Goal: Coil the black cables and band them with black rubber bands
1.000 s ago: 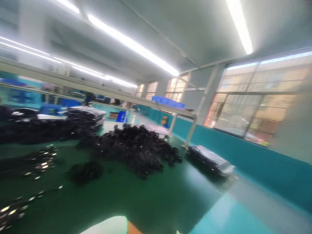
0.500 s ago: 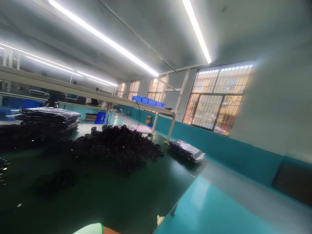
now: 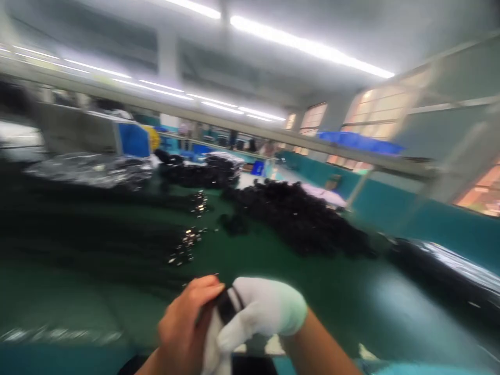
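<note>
At the bottom middle, my bare left hand is closed with its thumb side against a short black strap-like piece. My right hand, in a white glove, meets it from the other side with fingers curled round the same piece. Below and between the hands hangs some white cloth, partly hidden by the fingers; its kind cannot be made out. Both hands are above the near edge of the green table. Motion blur hides finer detail.
A heap of black coiled pieces lies across the table. Long black bundles with shiny metal ends stretch along the left. Plastic-wrapped packs sit behind them, another wrapped pack at right. A shelf beam with a blue bin spans above.
The view has swung left, so the heap and window appear further right. Both hands have come into view together, holding the black piece; earlier only a bit of glove and wrist showed.
</note>
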{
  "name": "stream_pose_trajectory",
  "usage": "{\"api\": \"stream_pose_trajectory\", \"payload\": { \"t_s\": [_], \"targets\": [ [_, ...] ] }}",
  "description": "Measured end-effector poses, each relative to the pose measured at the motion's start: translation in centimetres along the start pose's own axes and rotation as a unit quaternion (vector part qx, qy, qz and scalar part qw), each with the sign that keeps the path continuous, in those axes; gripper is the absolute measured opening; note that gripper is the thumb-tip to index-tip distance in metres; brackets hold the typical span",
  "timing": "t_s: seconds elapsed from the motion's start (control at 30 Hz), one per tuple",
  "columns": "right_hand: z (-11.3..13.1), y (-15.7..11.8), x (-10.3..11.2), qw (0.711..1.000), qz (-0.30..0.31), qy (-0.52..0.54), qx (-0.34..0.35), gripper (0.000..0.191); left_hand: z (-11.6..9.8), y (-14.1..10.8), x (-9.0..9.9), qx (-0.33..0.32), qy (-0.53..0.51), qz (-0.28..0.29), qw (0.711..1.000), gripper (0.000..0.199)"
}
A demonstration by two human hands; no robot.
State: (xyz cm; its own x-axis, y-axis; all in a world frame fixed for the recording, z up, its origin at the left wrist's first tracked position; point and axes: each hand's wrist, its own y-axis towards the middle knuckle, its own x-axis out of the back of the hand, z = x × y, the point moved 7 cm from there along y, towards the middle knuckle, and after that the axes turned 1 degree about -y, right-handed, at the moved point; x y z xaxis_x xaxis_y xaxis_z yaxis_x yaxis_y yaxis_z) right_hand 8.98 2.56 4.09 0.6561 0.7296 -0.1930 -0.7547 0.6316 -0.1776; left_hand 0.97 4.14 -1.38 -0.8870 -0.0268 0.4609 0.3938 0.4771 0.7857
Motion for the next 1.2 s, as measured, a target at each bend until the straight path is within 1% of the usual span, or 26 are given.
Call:
{"api": "stream_pose_trajectory", "payload": {
  "t_s": [0.03, 0.07, 0.1, 0.13, 0.2, 0.23, 0.27, 0.37, 0.4, 0.5, 0.57, 0.6, 0.63, 0.67, 0.73, 0.77, 0.8, 0.83, 0.87, 0.93, 0.97, 1.0, 1.1, 1.13, 1.2],
  "targets": [
    [0.3, -0.1, -0.2, 1.0, 0.018, 0.003, 0.024, 0.033, -0.7, 1.5, 1.6, 0.003, -0.042, -0.029, 0.999, 0.022],
    [0.5, -0.3, -0.1, 0.999, 0.015, 0.004, 0.04, 0.032, -1.3, 3.1, 2.4, 0.008, -0.083, -0.034, 0.996, 0.023],
    [0.5, -0.4, -0.1, 0.999, 0.017, 0.004, 0.043, 0.031, -1.9, 4.5, 2.7, 0.018, -0.106, -0.011, 0.994, 0.026],
    [0.3, -0.6, -0.2, 0.999, 0.018, 0.001, 0.04, 0.031, -2.4, 5.5, 2.6, 0.026, -0.127, 0.025, 0.991, 0.03],
    [-0.1, -0.8, -0.3, 1.0, 0.014, -0.002, 0.024, 0.03, -3.4, 6.5, 2.3, 0.027, -0.161, 0.091, 0.982, 0.033],
    [-0.3, -0.9, -0.4, 1.0, 0.004, -0.003, 0.019, 0.028, -3.8, 6.6, 2.2, 0.021, -0.174, 0.104, 0.979, 0.033],
    [-0.3, -0.8, -0.4, 1.0, -0.008, -0.004, 0.017, 0.028, -4.1, 6.5, 2.4, 0.012, -0.184, 0.101, 0.978, 0.031],
    [0.1, -0.6, -0.8, 0.999, -0.041, -0.013, 0.025, 0.031, -4.0, 6.1, 3.1, -0.009, -0.184, 0.042, 0.982, 0.027],
    [0.4, -0.6, -1.0, 0.998, -0.057, -0.026, 0.031, 0.034, -3.9, 6.1, 3.2, -0.013, -0.182, 0.03, 0.983, 0.026],
    [1.2, -1.0, -1.4, 0.987, -0.134, -0.072, 0.053, 0.046, -3.5, 6.3, 3.0, -0.021, -0.188, 0.034, 0.981, 0.025],
    [1.2, -2.1, -1.3, 0.976, -0.185, -0.102, 0.058, 0.051, -3.5, 6.6, 3.0, -0.03, -0.203, 0.043, 0.978, 0.024],
    [1.2, -2.9, -1.0, 0.967, -0.215, -0.123, 0.057, 0.05, -3.6, 6.7, 3.1, -0.031, -0.209, 0.046, 0.976, 0.024],
    [1.1, -3.8, -0.5, 0.955, -0.25, -0.149, 0.055, 0.047, -3.6, 6.8, 3.3, -0.028, -0.213, 0.049, 0.975, 0.025],
    [1.2, -4.9, 0.3, 0.937, -0.296, -0.176, 0.055, 0.043, -3.5, 6.9, 3.4, -0.021, -0.214, 0.052, 0.975, 0.025],
    [1.5, -7.2, 2.0, 0.892, -0.4, -0.198, 0.069, 0.039, -3.3, 7.0, 3.6, -0.005, -0.209, 0.068, 0.975, 0.026],
    [1.7, -7.9, 2.7, 0.877, -0.433, -0.192, 0.079, 0.041, -3.2, 7.1, 3.5, 0.002, -0.205, 0.077, 0.976, 0.027],
    [1.8, -8.2, 3.1, 0.872, -0.445, -0.184, 0.083, 0.042, -3.1, 7.1, 3.4, 0.008, -0.201, 0.086, 0.976, 0.028],
    [1.9, -7.8, 3.2, 0.88, -0.433, -0.18, 0.083, 0.045, -3.0, 7.2, 3.3, 0.014, -0.198, 0.094, 0.976, 0.029],
    [2.0, -6.9, 3.1, 0.894, -0.402, -0.181, 0.079, 0.049, -2.9, 7.3, 3.1, 0.021, -0.196, 0.099, 0.975, 0.029],
    [2.0, -4.6, 2.6, 0.926, -0.318, -0.193, 0.07, 0.061, -2.5, 7.5, 2.9, 0.04, -0.189, 0.102, 0.976, 0.029],
    [2.1, -3.6, 2.6, 0.933, -0.295, -0.193, 0.074, 0.062, -2.3, 7.5, 2.7, 0.05, -0.186, 0.105, 0.976, 0.029],
    [2.1, -2.8, 2.6, 0.939, -0.276, -0.187, 0.079, 0.061, -2.1, 7.5, 2.5, 0.06, -0.182, 0.109, 0.975, 0.028],
    [1.2, -1.0, 2.9, 0.967, -0.208, -0.129, 0.064, 0.042, -1.6, 7.5, 2.1, 0.09, -0.17, 0.12, 0.974, 0.029],
    [0.8, -0.7, 3.1, 0.973, -0.194, -0.113, 0.057, 0.038, -1.5, 7.5, 2.0, 0.099, -0.164, 0.121, 0.974, 0.029],
    [0.1, -0.3, 3.9, 0.976, -0.193, -0.084, 0.051, 0.035, -1.1, 7.7, 2.0, 0.122, -0.145, 0.121, 0.974, 0.03]
  ]
}}
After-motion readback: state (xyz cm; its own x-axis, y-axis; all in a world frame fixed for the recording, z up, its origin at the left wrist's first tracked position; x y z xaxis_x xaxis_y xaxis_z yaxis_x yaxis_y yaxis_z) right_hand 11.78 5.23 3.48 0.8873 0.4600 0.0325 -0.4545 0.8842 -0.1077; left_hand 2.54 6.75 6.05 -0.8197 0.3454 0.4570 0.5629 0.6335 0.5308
